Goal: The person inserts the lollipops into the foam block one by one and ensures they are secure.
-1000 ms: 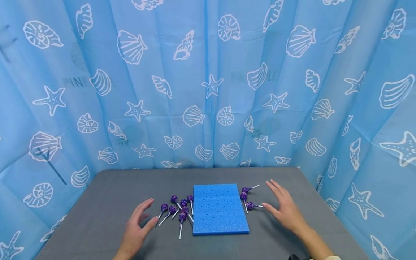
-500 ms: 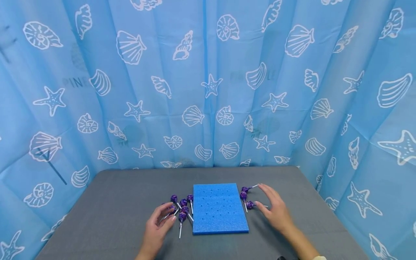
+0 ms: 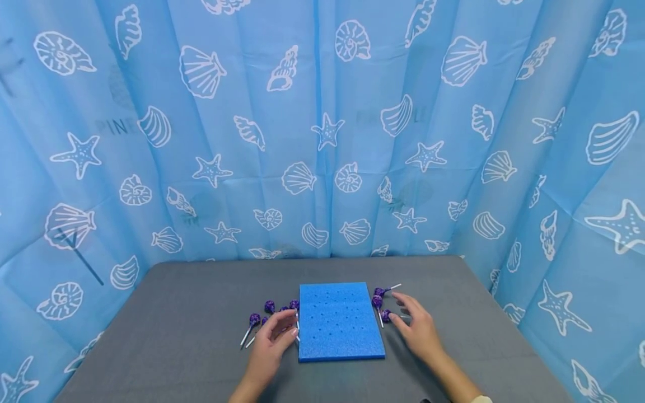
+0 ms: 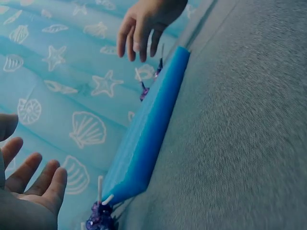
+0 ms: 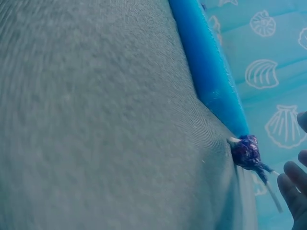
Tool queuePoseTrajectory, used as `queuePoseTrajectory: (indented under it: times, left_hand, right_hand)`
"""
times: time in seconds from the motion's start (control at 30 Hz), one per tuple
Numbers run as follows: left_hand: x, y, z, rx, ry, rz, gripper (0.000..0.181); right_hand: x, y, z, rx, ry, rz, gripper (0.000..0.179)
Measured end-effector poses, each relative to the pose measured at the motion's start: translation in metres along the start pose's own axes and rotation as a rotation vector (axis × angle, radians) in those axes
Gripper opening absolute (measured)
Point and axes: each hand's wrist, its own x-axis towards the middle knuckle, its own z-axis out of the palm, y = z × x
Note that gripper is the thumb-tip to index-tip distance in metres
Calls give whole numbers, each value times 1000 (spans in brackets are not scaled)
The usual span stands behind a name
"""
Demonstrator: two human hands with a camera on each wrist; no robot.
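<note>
Head | left hand [image 3: 272, 342] beside blue board [image 3: 340, 323] edge | table [image 3: 232, 280] extends behind

Left of the blue board [image 3: 340, 322], left hand [image 3: 269, 344] hides most of several lollipops [image 3: 269, 307]; can't count them, fingertip contact unclear. Right of the board, right hand [image 3: 418, 330] partly masks a stick [image 3: 405, 317]; contact unclear too. Left wrist view clips both hands, plus lollipops at the board's corner. Right wrist view clips board and right hand; counter [image 5: 96, 120] blurry.
</note>
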Motion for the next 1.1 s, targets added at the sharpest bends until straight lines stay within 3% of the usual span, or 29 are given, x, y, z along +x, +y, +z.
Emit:
queuePoseTrajectory:
  times: [0.13,0.27,0.5,0.67,1.1]
  left_hand:
    - [3,-5,5,0,-42,-33,33]
    - [5,-12,7,55,-49,-62,35]
    - [4,-17,3,132,-65,-129,38]
    - [1,-18,-4,170,-101,-133,36]
    - [0,-11,-8,394,-172,-132,38]
  right_hand:
    - [-2,0,4,37,-34,100,45]
    - [-4,2,8,49,-46,158,42]
    - [-7,5,9,80,-63,196,38]
    - [-7,9,10,40,-87,199,39]
    - [0,15,13,-67,-242,244,42]
